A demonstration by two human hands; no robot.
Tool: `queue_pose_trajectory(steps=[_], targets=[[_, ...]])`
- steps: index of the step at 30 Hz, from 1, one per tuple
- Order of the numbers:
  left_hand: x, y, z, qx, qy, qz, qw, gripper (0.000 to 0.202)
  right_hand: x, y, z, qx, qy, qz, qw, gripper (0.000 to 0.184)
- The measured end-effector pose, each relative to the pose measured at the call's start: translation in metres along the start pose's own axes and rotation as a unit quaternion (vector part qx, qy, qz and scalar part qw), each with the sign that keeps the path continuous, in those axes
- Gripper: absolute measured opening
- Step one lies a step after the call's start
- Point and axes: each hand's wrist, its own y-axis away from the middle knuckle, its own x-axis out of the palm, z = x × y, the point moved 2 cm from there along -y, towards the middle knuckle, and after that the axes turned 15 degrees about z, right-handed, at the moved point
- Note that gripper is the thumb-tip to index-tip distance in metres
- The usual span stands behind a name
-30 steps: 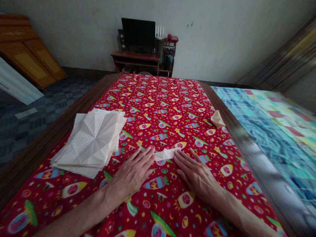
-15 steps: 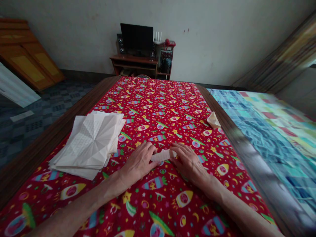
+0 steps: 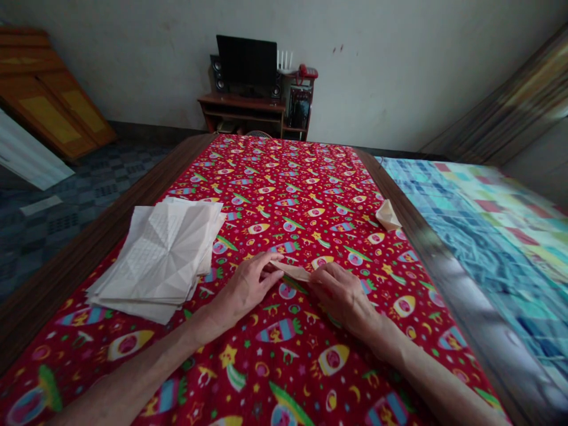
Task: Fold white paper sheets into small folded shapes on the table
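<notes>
A narrow strip of folded paper is stretched between my two hands, just above the red patterned cloth. Its left end is pinched between the thumb and fingers of my left hand. Around its right end the fingers of my right hand are curled, hiding that end. To the left lies a stack of creased paper sheets, the top one marked with folds fanning out from its middle. A small folded paper piece rests near the cloth's right edge.
The red cloth covers a dark wooden table. Beyond its far end stand a desk with a monitor, speakers and a red telephone. A bed with a checked cover adjoins on the right; a wooden cabinet stands at left.
The paper strip has turned from its broad face to a thinner edge and now slants down to the right. My left fingers have lifted slightly, and my right hand has curled more tightly.
</notes>
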Motion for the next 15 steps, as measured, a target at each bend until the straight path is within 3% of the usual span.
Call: queue_pose_trajectory(steps=[7, 10, 12, 15], targets=[[0.003, -0.003, -0.007, 0.012, -0.031, -0.015, 0.999, 0.018, 0.001, -0.002, 0.007, -0.021, 0.02, 0.009, 1.0, 0.016], [0.005, -0.008, -0.01, 0.029, -0.074, -0.026, 0.997, 0.015, -0.004, -0.004, 0.015, -0.022, -0.033, 0.027, 0.999, 0.015], [0.005, -0.012, -0.01, 0.035, -0.094, -0.023, 0.995, 0.015, -0.007, -0.006, 0.016, 0.005, -0.094, 0.033, 0.995, 0.016], [0.004, -0.017, -0.011, 0.048, -0.104, -0.015, 0.993, 0.015, -0.01, -0.009, 0.011, 0.084, -0.179, -0.01, 0.98, 0.014]])
